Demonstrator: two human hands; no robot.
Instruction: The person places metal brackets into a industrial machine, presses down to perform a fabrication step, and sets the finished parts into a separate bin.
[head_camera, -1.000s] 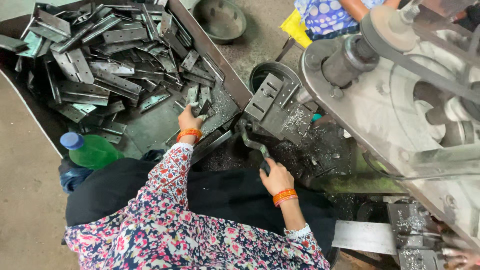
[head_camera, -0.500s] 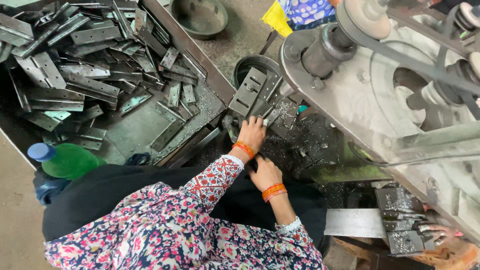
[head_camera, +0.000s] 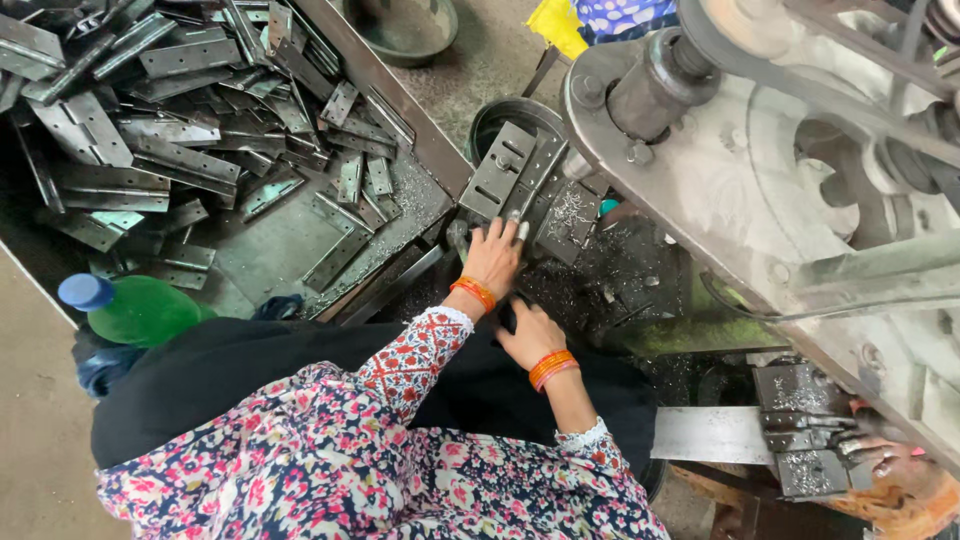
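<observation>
Two hands at work under a big belt-driven machine (head_camera: 800, 190). Left hand (head_camera: 492, 258) lies flat, fingers spread, on the dark worktable (head_camera: 600, 285), fingertips touching the lower edge of a slotted metal plate (head_camera: 512, 178) propped w/ its top end against a round dark bucket (head_camera: 500, 115). Not gripping, just pressing on it. Right hand (head_camera: 530, 335) sits just below & beside the left, curled round a black handle (head_camera: 508, 318); grip looks closed but fingers are partly hidden. Both wrists carry orange bangles. Metal shavings (head_camera: 570, 210) litter the table near the plate. Left of the hands: a large tray (head_camera: 400, 120) heaped w/ flat hinge-like metal pieces (head_camera: 150, 110), well apart from the plate. Green bottle w/ blue cap (head_camera: 135, 308) stands near the person's left elbow.
</observation>
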